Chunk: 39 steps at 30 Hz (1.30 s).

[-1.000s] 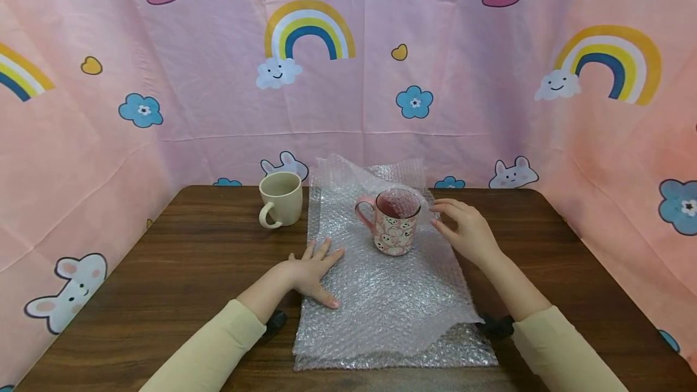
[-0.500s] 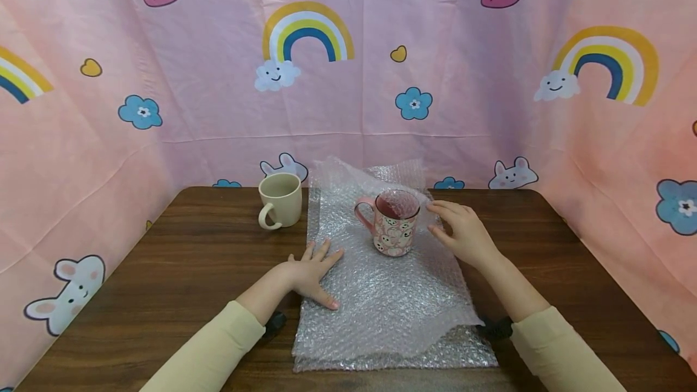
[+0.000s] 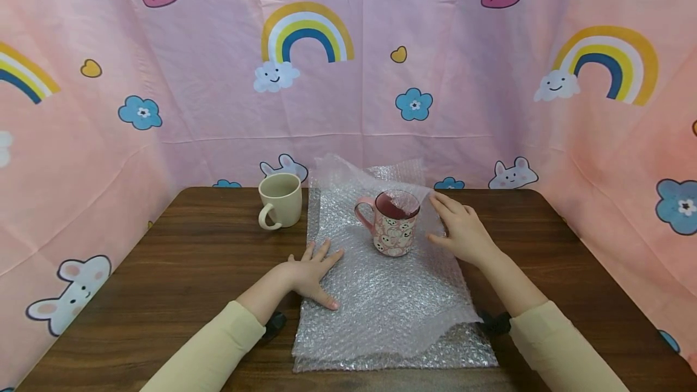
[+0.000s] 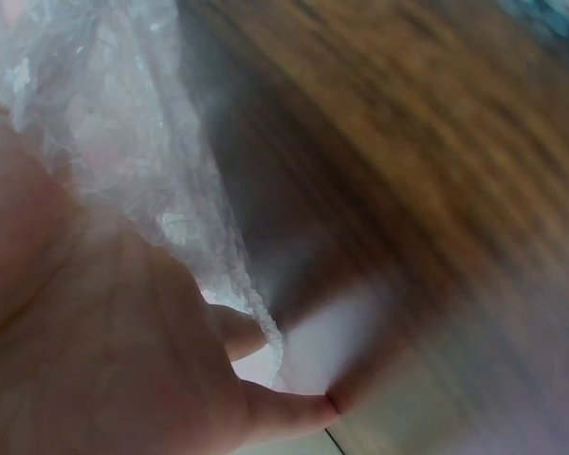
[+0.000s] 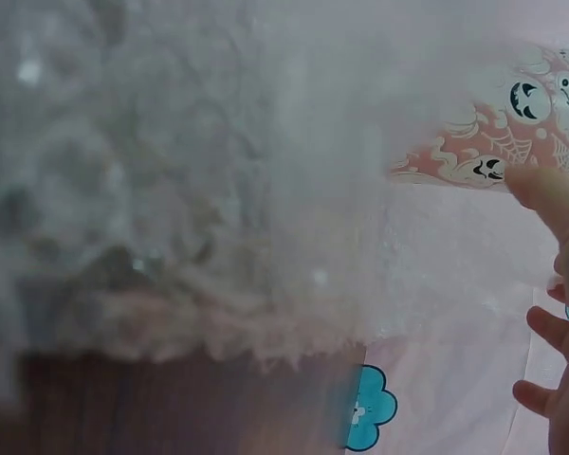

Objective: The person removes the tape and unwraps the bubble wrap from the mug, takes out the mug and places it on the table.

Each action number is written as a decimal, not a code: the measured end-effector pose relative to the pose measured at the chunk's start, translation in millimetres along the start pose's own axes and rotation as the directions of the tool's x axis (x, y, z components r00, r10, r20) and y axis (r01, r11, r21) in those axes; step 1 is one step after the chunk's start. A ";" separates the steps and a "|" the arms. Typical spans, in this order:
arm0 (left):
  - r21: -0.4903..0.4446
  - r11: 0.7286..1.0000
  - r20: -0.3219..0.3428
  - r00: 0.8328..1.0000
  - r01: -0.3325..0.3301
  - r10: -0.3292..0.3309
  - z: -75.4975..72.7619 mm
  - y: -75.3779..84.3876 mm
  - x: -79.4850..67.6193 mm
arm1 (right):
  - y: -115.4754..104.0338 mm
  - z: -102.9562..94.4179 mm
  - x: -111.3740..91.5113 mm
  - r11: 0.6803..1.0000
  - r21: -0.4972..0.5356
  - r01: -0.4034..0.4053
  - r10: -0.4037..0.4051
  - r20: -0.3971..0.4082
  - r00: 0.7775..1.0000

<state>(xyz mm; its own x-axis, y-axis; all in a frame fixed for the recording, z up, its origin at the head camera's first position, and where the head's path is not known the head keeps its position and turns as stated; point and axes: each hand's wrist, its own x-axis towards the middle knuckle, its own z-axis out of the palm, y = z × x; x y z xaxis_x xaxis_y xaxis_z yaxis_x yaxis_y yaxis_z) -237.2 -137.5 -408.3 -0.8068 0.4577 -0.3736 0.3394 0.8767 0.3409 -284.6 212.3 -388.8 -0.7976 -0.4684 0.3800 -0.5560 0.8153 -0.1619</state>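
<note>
A pink mug [image 3: 395, 236] with a ghost-and-pumpkin pattern stands upright on a stack of bubble wrap [image 3: 392, 301], its handle to the left. The corner of an upper sheet leans in behind the mug and covers part of its opening. My left hand [image 3: 311, 277] lies with fingers spread on the wrap's left edge; the left wrist view shows its palm beside the sheet. At the mug's right is my right hand [image 3: 463, 228], fingers extended at the raised edge of that sheet. In the right wrist view, its thumb [image 5: 548, 194] overlaps the patterned mug.
A cream mug [image 3: 283, 201] stands on the brown wooden table [image 3: 179, 277], left of the wrap. Behind the table hangs a pink cloth [image 3: 370, 107] printed with rainbows and flowers. A dark strap piece [image 3: 494, 323] sits below the right wrist.
My right hand's fingers have straightened and reached slightly up along the sheet's edge. The sheet's corner has shifted, showing more of the pink mug's inside. The left hand stays put.
</note>
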 end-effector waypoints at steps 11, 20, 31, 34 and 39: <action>0.007 1.000 0.008 1.000 0.007 -0.007 -0.5 0.3 0.2 | 6.6 1.1 12.8 0.997 -0.033 -0.073 0.076 0.112 0.991; 0.011 1.000 0.005 1.000 0.009 -0.009 0.3 0.3 0.3 | 16.6 3.2 23.7 0.992 -0.043 -0.115 0.121 0.176 0.977; 0.018 1.000 0.000 1.000 0.010 -0.010 1.8 0.5 -0.5 | 24.1 16.5 27.2 0.989 -0.053 -0.137 0.146 0.249 0.957; 0.021 1.000 0.000 1.000 0.009 -0.009 1.8 0.7 -0.8 | 23.8 20.4 27.2 0.988 -0.053 -0.142 0.152 0.286 0.946; 0.020 1.000 0.001 1.000 0.011 -0.011 1.7 1.2 -1.2 | 23.7 26.1 26.1 0.990 -0.051 -0.129 0.138 0.321 0.937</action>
<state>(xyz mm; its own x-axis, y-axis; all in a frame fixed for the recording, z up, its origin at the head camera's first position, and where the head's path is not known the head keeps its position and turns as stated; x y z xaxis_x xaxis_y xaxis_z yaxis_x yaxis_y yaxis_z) -235.0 -136.7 -408.9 -0.8097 0.4485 -0.3785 0.3405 0.8843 0.3194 -324.6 210.6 -406.4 -0.8992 -0.4357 0.0409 -0.4362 0.8849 -0.1632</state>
